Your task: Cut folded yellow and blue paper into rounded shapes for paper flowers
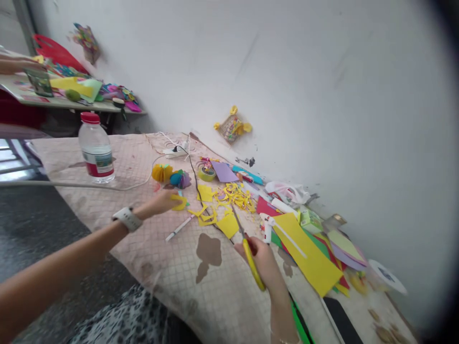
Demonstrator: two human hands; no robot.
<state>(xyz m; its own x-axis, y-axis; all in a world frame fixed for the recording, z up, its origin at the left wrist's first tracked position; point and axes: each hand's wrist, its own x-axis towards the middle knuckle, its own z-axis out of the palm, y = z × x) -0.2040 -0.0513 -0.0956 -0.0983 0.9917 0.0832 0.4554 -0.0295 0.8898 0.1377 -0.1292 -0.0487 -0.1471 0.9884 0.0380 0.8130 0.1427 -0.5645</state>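
Observation:
My left hand [163,201], with a white watch [127,219] on the wrist, reaches over the table and pinches a small piece of yellow paper [180,203]. Just beyond it sit a yellow folded-paper ball [162,172] and a blue and purple one [180,178]. In my right hand [264,262] is a pair of scissors [255,267] with yellow handles, the blades pointing away from me. Near the blade tips lie a yellow paper square [228,225], cut-out yellow scraps [207,216] and a heap of trimmings [234,196]. A slim white pen [180,227] rests below my left hand.
A water bottle [96,150] stands at the left. A power strip [176,151] has cables crossing the table. Tape [206,173], a white glue gun [267,227], stacked coloured sheets [308,253] and a dark phone [342,320] lie rightward. Another person's hand [21,64] is at the far table.

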